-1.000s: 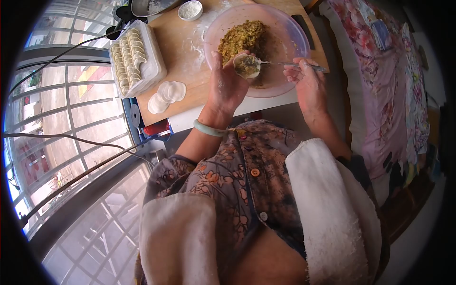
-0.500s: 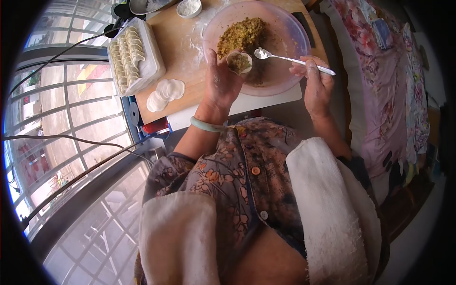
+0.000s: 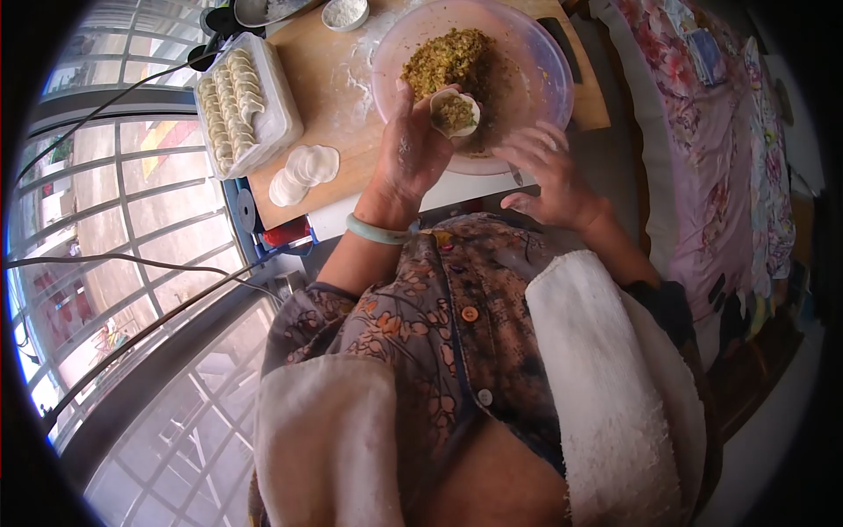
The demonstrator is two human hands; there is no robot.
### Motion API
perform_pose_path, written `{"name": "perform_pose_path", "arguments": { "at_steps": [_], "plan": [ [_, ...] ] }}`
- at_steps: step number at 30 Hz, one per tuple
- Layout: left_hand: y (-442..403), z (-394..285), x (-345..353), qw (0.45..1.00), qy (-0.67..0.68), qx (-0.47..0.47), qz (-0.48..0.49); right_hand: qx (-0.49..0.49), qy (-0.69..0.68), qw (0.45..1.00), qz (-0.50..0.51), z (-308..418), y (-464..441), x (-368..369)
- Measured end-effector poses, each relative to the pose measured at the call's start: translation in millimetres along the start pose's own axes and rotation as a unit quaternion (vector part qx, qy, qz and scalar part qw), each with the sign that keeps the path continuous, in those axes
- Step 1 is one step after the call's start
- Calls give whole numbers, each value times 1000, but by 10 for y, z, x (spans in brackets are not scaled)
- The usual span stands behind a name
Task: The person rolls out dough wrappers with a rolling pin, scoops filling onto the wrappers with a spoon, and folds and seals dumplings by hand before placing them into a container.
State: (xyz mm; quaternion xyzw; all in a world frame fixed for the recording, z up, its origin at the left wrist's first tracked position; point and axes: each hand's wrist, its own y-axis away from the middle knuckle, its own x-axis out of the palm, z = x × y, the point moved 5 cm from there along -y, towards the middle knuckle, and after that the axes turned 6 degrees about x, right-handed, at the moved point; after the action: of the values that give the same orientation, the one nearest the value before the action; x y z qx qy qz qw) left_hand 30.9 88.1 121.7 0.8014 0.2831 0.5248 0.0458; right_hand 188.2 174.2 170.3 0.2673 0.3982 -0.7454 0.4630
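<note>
My left hand [image 3: 411, 149] cradles a round dumpling wrapper [image 3: 475, 114] at its fingers, the thumb raised beside it. A mound of filling [image 3: 454, 112] lies in the middle of that wrapper. To the right, my right hand [image 3: 558, 176] is open over the near edge of the bowl, its fingers spread and slightly blurred. Most of the spoon is hidden by this hand or blurred. Beyond both hands stands a large translucent pink bowl [image 3: 536, 53], with a heap of yellow-brown chopped filling [image 3: 448, 60] on its far left side.
Several flat wrappers [image 3: 307, 167] overlap on the wooden board [image 3: 329, 114]. A plastic box [image 3: 285, 123] of folded dumplings [image 3: 230, 105] stands at the left, near the barred window [image 3: 132, 176]. A small bowl of white powder [image 3: 345, 12] sits at the back.
My right hand has let go of the spoon, opened and come left and down towards my left hand. The filled wrapper has shifted slightly right in my left hand.
</note>
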Motion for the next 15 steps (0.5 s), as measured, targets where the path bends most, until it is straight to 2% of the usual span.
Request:
{"name": "perform_pose_path", "arguments": {
  "at_steps": [1,4,10,15],
  "plan": [
    [8,-8,15,1000,-6,-4,5,-3,-52,999,-8,30,-26,-67],
    [7,36,58,999,-9,-29,25,73,-138,988,-16,-42,-138,-31],
    [21,72,102,997,-17,-49,58,59,-128,990,-10,-3,-262,17],
    [39,76,100,996,-21,-52,70,96,-160,982,-14,-25,-297,59]
  ]
}}
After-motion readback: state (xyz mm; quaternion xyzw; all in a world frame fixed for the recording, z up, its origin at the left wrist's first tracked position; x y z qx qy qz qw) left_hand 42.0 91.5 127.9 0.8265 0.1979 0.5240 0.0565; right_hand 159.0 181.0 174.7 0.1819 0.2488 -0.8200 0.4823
